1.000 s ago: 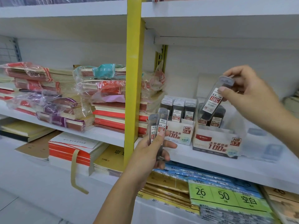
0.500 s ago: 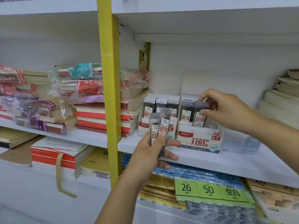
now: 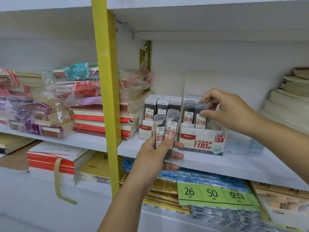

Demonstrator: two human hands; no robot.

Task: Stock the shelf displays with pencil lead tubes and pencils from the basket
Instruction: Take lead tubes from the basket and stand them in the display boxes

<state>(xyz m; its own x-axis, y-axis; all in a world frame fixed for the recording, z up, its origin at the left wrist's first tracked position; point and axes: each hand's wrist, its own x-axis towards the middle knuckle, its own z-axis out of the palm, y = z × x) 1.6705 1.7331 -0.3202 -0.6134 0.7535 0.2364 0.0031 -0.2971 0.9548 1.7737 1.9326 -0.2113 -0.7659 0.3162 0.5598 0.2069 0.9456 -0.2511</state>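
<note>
Currently your right grip [image 3: 229, 113] pinches a 0.7 lead tube [image 3: 200, 118], seating it in the HB 0.7 display box [image 3: 200, 144]. Your left grip [image 3: 155, 156] holds two spare tubes [image 3: 168, 131]; next, release and take one.

Stationery shop: stacked notebooks [image 3: 100, 118], branded lead display box [image 3: 200, 143].
</note>
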